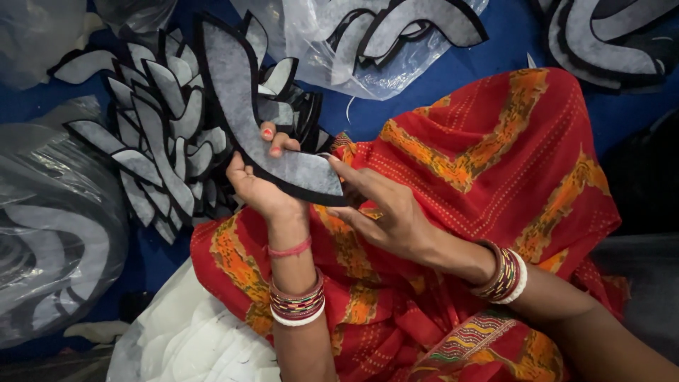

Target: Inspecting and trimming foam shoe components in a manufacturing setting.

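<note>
A curved grey felt piece (244, 106) with a black edge is gripped near its lower bend by the closed fingers of the left hand (258, 180), while its lower end is pinched by the fingers of the right hand (385, 212), above a lap draped in red and orange cloth (488, 163). Just beyond the hands, a loose pile of similar pieces (159, 134) is spread on the blue floor (396, 99). More such pieces are held in a clear plastic bag (368, 42) beyond and in another clear bag (49, 240) at the left.
</note>
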